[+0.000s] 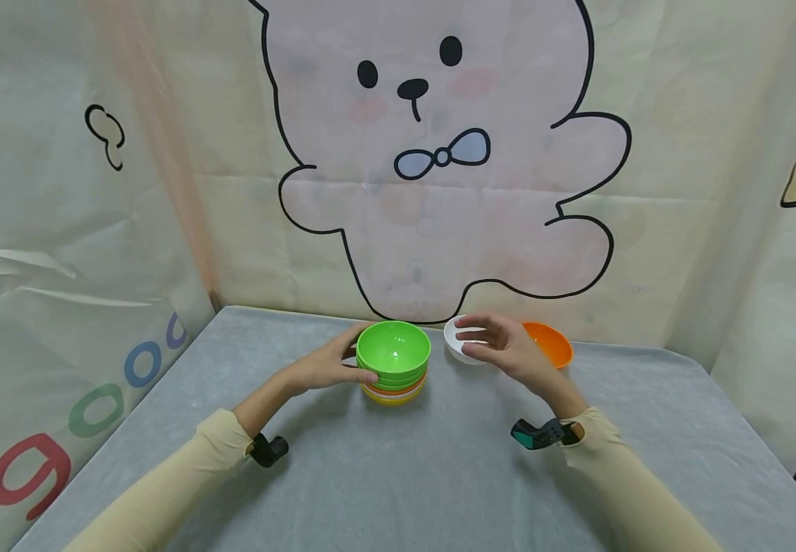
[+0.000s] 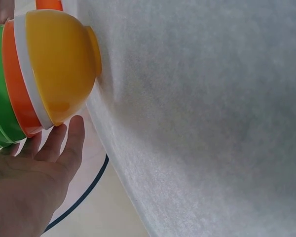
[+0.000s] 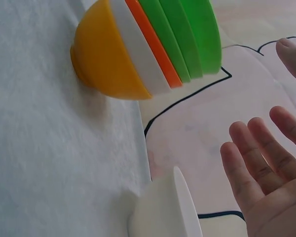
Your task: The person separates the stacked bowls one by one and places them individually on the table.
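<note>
A stack of nested bowls [image 1: 394,368] stands on the table, with yellow at the bottom, then white, orange and green bowls on top. My left hand [image 1: 332,362] holds the stack from its left side, thumb at the front and fingers toward the back. In the left wrist view its fingertips lie along the rims beside the yellow bowl [image 2: 59,59]. My right hand [image 1: 501,349] is over a white bowl [image 1: 455,341], partly covering it in the head view. Its fingers [image 3: 259,158] are spread and apart from the white bowl, with nothing between them.
An orange bowl [image 1: 551,344] sits just right of the white one, partly behind my right hand. A grey cloth covers the table [image 1: 398,475]. Behind its far edge hangs a curtain [image 1: 425,230] printed with a bear.
</note>
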The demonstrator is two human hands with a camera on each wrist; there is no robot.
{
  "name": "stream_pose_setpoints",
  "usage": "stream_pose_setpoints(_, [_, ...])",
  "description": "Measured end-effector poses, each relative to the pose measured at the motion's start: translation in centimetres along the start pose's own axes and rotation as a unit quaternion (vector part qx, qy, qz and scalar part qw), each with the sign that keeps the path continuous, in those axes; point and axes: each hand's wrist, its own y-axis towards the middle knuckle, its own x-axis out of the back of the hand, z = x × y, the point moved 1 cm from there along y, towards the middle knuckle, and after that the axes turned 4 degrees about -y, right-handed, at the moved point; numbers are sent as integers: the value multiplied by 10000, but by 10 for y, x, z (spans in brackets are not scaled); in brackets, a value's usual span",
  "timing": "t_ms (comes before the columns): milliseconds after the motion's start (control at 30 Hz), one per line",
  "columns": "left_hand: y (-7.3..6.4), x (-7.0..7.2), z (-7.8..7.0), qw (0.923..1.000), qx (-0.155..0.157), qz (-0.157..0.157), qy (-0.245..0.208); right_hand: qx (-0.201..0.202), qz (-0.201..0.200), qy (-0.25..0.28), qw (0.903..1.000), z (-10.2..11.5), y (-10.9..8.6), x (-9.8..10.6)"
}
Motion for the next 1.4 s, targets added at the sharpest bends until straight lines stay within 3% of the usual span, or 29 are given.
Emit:
stream_pose_setpoints(633, [1, 2, 2, 9998, 104, 62, 144, -58, 475, 164, 9987, -6, 19, -35])
stream_pose_setpoints(1033, [1, 2, 1, 9998, 31, 44, 180, 78, 730, 543, 9958, -14, 31, -49])
stream_pose_setpoints(1400, [2, 1, 2, 9997, -109, 77, 224, 185, 929, 458, 9944, -17, 38, -59])
